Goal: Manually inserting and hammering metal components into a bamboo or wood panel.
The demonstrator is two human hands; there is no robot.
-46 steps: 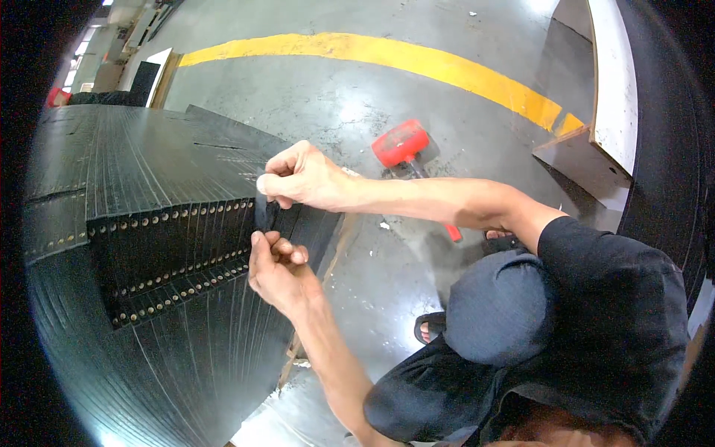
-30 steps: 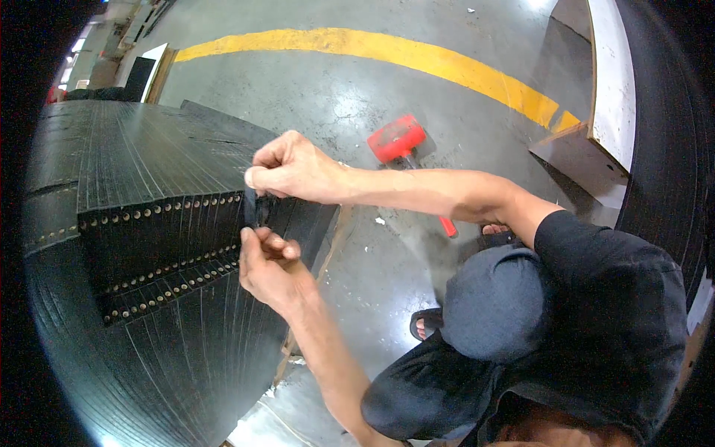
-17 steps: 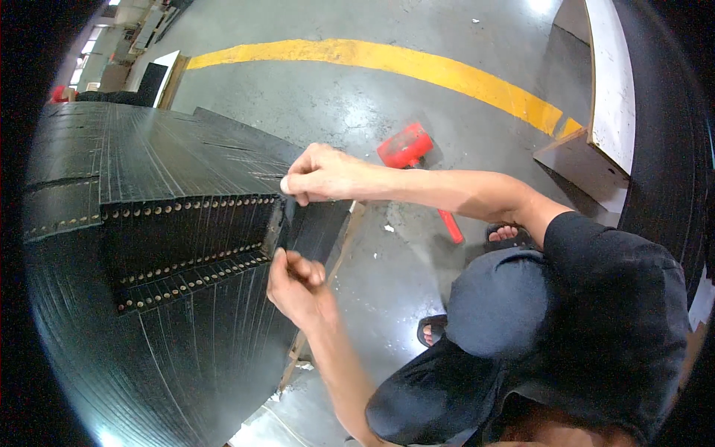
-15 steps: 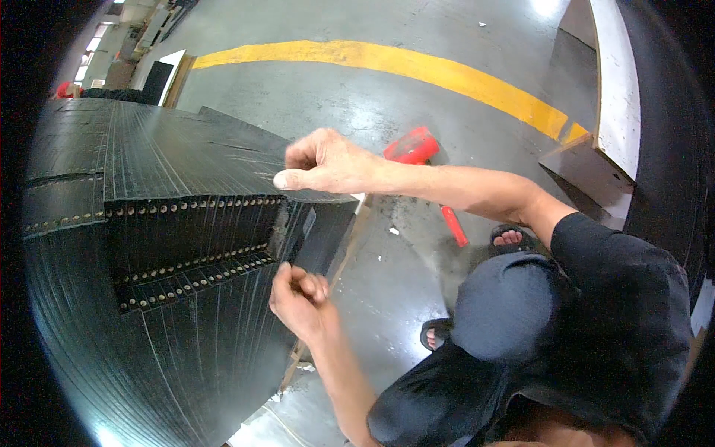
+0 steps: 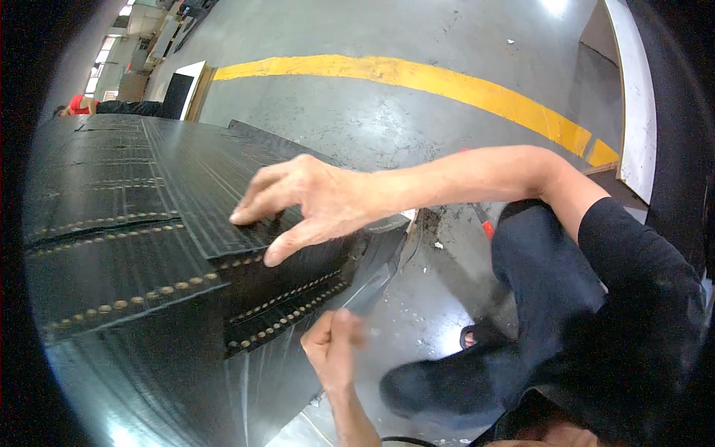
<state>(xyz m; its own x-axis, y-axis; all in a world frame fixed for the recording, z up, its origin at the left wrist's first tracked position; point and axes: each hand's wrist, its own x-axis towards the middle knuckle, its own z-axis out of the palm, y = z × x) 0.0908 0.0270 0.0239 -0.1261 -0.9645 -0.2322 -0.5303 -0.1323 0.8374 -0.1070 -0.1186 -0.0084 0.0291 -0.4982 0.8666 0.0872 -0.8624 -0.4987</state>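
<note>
A large stack of thin black panels (image 5: 216, 160) fills the left side. A recess (image 5: 283, 279) is cut into its near edge, lined with rows of small pale round dots. Over the rim of this recess my right hand (image 5: 316, 197) reaches in from the right, thumb and fingers apart, fingertips at the panels' top edges. Whether they touch is unclear. Lower down, my left hand (image 5: 331, 350) is closed in a blurred fist beside the recess's near right corner; what it holds, if anything, cannot be made out.
A red handle (image 5: 488, 229) lies on the grey floor, partly hidden behind my right forearm. White-edged boards (image 5: 633, 104) stand at the right. A yellow line (image 5: 402, 74) crosses the floor. A person in red (image 5: 80, 105) is at the far left.
My right hand has moved left and down, and its fingers have spread. My left hand has shifted right and down. The view has turned, so the stack appears tilted and the red mallet is mostly covered.
</note>
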